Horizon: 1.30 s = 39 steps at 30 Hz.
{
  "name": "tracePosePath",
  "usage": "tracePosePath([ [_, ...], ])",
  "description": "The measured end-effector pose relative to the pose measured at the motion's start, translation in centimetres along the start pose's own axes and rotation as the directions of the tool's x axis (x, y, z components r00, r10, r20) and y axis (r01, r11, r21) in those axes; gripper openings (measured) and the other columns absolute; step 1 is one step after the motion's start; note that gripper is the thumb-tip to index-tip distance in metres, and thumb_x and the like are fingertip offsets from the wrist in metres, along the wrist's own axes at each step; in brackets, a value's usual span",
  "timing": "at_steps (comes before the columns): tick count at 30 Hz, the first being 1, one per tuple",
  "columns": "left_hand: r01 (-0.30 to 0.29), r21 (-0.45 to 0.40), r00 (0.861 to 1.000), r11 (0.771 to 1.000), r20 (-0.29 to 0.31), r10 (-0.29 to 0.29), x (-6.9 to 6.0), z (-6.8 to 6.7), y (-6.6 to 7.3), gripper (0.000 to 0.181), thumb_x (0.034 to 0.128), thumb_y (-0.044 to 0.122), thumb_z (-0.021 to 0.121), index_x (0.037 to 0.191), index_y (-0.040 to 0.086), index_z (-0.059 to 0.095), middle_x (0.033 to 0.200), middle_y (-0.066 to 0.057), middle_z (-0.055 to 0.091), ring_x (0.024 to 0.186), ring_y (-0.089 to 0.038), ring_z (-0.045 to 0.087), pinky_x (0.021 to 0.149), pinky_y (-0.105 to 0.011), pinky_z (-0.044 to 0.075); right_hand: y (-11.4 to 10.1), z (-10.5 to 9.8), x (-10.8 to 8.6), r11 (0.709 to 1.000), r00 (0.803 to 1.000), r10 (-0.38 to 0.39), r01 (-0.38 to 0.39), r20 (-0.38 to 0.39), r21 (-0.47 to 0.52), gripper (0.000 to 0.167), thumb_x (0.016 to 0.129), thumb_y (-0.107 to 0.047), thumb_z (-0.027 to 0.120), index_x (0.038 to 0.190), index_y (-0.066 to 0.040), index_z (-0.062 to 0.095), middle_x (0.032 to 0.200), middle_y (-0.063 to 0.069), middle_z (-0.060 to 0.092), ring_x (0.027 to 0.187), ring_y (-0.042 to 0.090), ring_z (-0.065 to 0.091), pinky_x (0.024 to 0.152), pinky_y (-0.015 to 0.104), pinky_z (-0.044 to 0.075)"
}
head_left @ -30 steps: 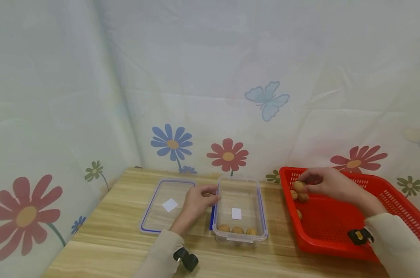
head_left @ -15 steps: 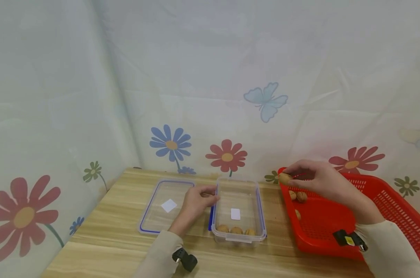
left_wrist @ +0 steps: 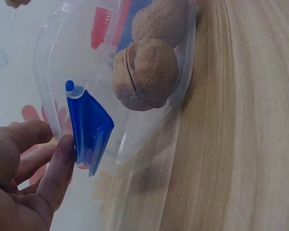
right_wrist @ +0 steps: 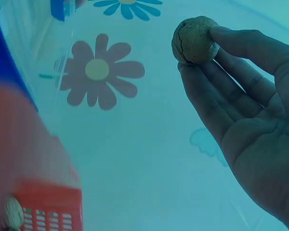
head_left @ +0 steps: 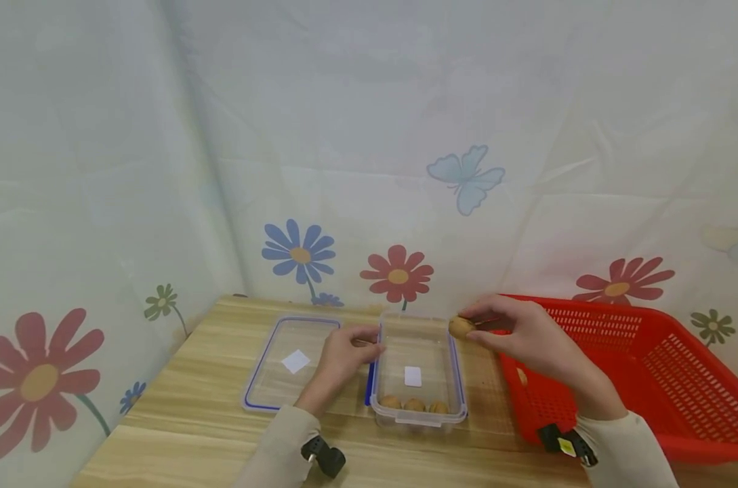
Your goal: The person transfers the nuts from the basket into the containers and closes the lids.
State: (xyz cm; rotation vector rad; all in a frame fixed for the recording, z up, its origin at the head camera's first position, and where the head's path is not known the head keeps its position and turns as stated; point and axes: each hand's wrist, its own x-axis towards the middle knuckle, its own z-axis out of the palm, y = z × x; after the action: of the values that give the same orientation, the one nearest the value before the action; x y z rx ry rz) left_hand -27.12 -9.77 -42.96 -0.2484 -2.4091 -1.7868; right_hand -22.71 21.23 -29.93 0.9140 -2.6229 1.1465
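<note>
"Walnut [head_left: 461, 328]: where is it, and how is it held?"

"In the air, pinched by the right hand [head_left: 524, 335], thumb on one side and fingers on the other. In the head view it appears at the far right corner of the clear box [head_left: 457, 366]; whether it is over the rim cannot be told."

"Condition of the shell?"

"Dry-looking and wrinkled. The right wrist view shows a dark line running across it, seam or crack, not determinable. My judgement: light, stiff, rough enough not to slip, but round and apt to roll if pinched off-centre."

"Recommended hold?"

"Thumb and fingertips opposed across the widest part, with moderate pressure. Hard squeezing along that line could part the shell."

"The left hand [head_left: 345, 356]?"

"Fingers apart and extended, tips touching the box's left side near the rim, beside the hanging blue latch [left_wrist: 89, 130]. The box should be light, smooth and somewhat flexible; I would steady it at the upper wall, not by the latch."

"Contents of the box?"

"At least three nuts [head_left: 414, 404] in a row at the near end. One in the left wrist view also bears a dark line."

"Further out?"

"To the right, a red basket [head_left: 655, 352] with perforated sides; another nut [head_left: 522, 376] shows by its left wall. To the left, the clear lid [head_left: 272, 379] lies flat on the wooden table [head_left: 186, 407]. Behind stands a cloth [head_left: 344, 102] with printed flowers."
</note>
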Motion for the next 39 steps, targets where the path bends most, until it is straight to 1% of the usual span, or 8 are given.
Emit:
tracePosePath([
  [3, 0.007, 0.001, 1.0, 1.0, 0.0, -0.007, 0.0, 0.0, 0.0, 0.036, 0.0891, 0.005, 0.083, 0.123, -0.005, 0.076, 0.107, -0.017, 0.078, 0.095, -0.028, 0.077, 0.078, -0.034, 0.064, -0.2, 0.9, 0.3, 0.999, 1.0, 0.012, -0.012, 0.003, 0.05, 0.03, 0.094, -0.016, 0.084, 0.122, -0.015, 0.077, 0.117, -0.001, 0.074, 0.104, 0.019, 0.073, 0.088, 0.029, 0.061],
  [6, 0.018, 0.004, 1.0, 1.0, -0.001, -0.018, 0.1, 0.0, 0.0, 0.036, 0.0893, 0.005, 0.083, 0.123, -0.004, 0.076, 0.108, -0.016, 0.078, 0.095, -0.027, 0.077, 0.079, -0.034, 0.064, -0.3, 1.9, 0.6, 0.995, 1.0, 0.027, -0.028, 0.013, 0.096, 0.03, 0.094, -0.016, 0.084, 0.124, -0.013, 0.076, 0.118, 0.001, 0.074, 0.105, 0.022, 0.073, 0.086, 0.028, 0.062],
  [10, 0.026, 0.012, 1.0, 1.0, 0.001, -0.026, 0.1, 0.0, 0.0, 0.036, 0.09, 0.006, 0.084, 0.124, -0.003, 0.076, 0.108, -0.015, 0.078, 0.093, -0.025, 0.076, 0.078, -0.034, 0.064, -0.4, 3.0, 0.9, 0.992, 0.999, 0.033, -0.035, 0.022, 0.123, 0.031, 0.095, -0.013, 0.083, 0.124, -0.01, 0.075, 0.119, 0.004, 0.073, 0.106, 0.024, 0.074, 0.088, 0.029, 0.062],
  [15, 0.019, 0.01, 1.0, 1.0, 0.004, -0.019, 0.1, 0.0, 0.0, 0.036, 0.0906, 0.007, 0.083, 0.125, -0.003, 0.076, 0.109, -0.015, 0.078, 0.094, -0.026, 0.076, 0.079, -0.035, 0.064, -0.3, 4.1, 1.1, 0.987, 1.0, 0.02, -0.023, 0.022, 0.159, 0.029, 0.095, -0.012, 0.082, 0.123, -0.007, 0.075, 0.119, 0.007, 0.073, 0.106, 0.025, 0.074, 0.091, 0.033, 0.062],
  [21, 0.003, 0.006, 1.0, 1.0, 0.008, -0.003, 0.0, -0.1, 0.0, 0.036, 0.0907, 0.007, 0.083, 0.125, -0.004, 0.076, 0.109, -0.016, 0.077, 0.095, -0.027, 0.076, 0.079, -0.035, 0.064, 0.2, 5.2, 1.3, 0.988, 0.999, 0.023, -0.029, 0.041, 0.15, 0.028, 0.096, -0.013, 0.081, 0.123, -0.008, 0.075, 0.117, 0.006, 0.075, 0.104, 0.024, 0.074, 0.089, 0.03, 0.062],
  [26, 0.007, 0.004, 1.0, 1.0, 0.007, -0.007, 0.0, -0.1, 0.1, 0.037, 0.0907, 0.007, 0.083, 0.125, -0.004, 0.075, 0.11, -0.016, 0.077, 0.096, -0.028, 0.076, 0.08, -0.035, 0.064, 0.6, 6.1, 1.6, 0.99, 0.998, 0.025, -0.033, 0.062, 0.139, 0.027, 0.096, -0.014, 0.081, 0.122, -0.008, 0.076, 0.116, 0.005, 0.074, 0.104, 0.024, 0.073, 0.089, 0.031, 0.062],
  [31, 0.012, 0.0, 1.0, 1.0, 0.009, -0.012, 0.0, 0.0, 0.1, 0.037, 0.091, 0.006, 0.083, 0.126, -0.005, 0.075, 0.11, -0.017, 0.078, 0.097, -0.029, 0.076, 0.08, -0.035, 0.064, 1.1, 7.0, 1.8, 0.986, 0.996, 0.022, -0.037, 0.09, 0.164, 0.026, 0.096, -0.012, 0.08, 0.121, -0.008, 0.075, 0.115, 0.005, 0.074, 0.105, 0.025, 0.073, 0.089, 0.032, 0.062],
  [39, -0.002, 0.002, 1.0, 1.0, 0.006, 0.002, 0.1, 0.0, 0.0, 0.037, 0.0913, 0.007, 0.083, 0.125, -0.005, 0.075, 0.11, -0.017, 0.078, 0.097, -0.029, 0.077, 0.08, -0.035, 0.064, 1.7, 9.5, 2.5, 0.984, 0.988, -0.047, 0.021, 0.148, 0.176, 0.022, 0.095, -0.004, 0.08, 0.116, -0.002, 0.076, 0.112, 0.008, 0.075, 0.102, 0.024, 0.074, 0.091, 0.038, 0.062],
])
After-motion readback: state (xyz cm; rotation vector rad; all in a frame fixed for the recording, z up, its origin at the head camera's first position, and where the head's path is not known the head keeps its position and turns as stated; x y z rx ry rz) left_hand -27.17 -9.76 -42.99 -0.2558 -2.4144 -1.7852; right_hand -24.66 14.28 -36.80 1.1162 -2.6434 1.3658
